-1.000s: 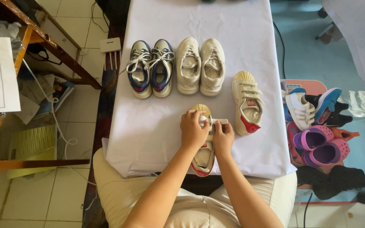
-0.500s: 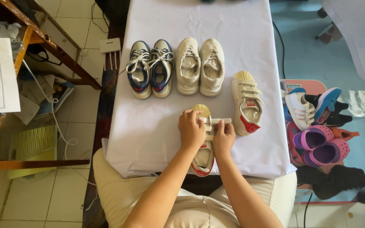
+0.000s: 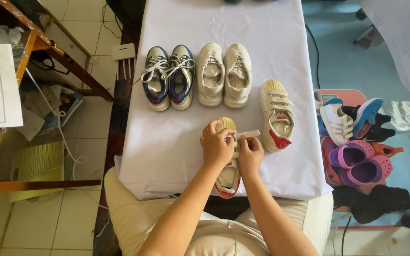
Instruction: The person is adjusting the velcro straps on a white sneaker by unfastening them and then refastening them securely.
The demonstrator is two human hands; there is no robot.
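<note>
Both hands work on a cream shoe (image 3: 228, 173) with a red heel at the near edge of the desk (image 3: 167, 147): the left hand (image 3: 217, 147) lies over its middle, hiding most of the upper, its grip closed on the shoe, while the right hand (image 3: 251, 154) pinches a pale strap (image 3: 246, 134) that sticks out to the right. Its mate (image 3: 277, 115) lies just right and farther off. A blue pair (image 3: 168, 77) and a white pair (image 3: 224, 74) stand beyond; the shoes on the floor (image 3: 354, 142) at right overlap, hard to separate.
</note>
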